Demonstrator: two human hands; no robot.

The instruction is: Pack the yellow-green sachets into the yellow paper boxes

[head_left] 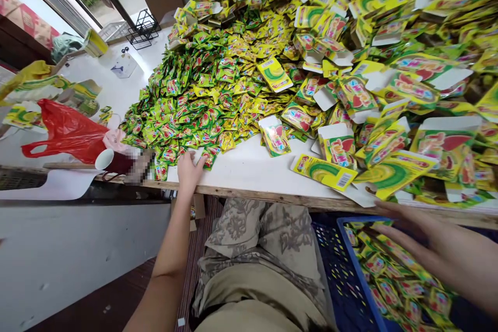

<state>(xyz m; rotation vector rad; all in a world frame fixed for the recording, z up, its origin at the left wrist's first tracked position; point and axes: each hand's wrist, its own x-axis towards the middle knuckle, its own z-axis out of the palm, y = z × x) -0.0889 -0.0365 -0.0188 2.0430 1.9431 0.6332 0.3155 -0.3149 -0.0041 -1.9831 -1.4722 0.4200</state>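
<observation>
Pile (295,46) runs off top & right edges; worktop (249,166) beneath it is hidden. Print on sachets (187,114) too small to read. Pixelated patch (138,166) next to cup (116,162), can't tell what's there. My right grip (420,238) is smeared w/ blur; crate (360,270) under it cut off at bottom edge.

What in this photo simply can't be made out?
Head view:
- The patch beside the cup is pixelated, so what lies there can't be told.
- The right hand over the blue crate is motion-blurred, so it is unclear whether it holds a packet.
- The sachets by the left hand have print too small to read.
- The carton pile is cut off by the top and right edges.
</observation>
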